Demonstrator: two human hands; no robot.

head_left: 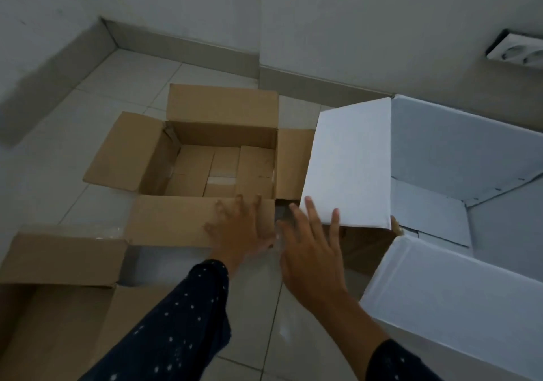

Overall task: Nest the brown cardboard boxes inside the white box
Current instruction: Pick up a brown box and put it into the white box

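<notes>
An open brown cardboard box (205, 133) sits on the tiled floor at centre, its four flaps spread outward and its inside bare. To its right stands a large open white box (458, 157), with one white flap (349, 163) leaning over the brown box's right flap. A second open brown box (58, 286) lies at the lower left. My left hand (238, 227) is blurred, fingers spread over the near flap of the centre brown box. My right hand (311, 248) hovers with fingers apart just below the white flap's lower edge. Neither hand holds anything.
Grey walls with a skirting board meet in a corner behind the boxes. A white double wall socket (517, 49) is mounted at the upper right. Pale floor tiles (252, 307) show between the boxes and my dark dotted sleeves.
</notes>
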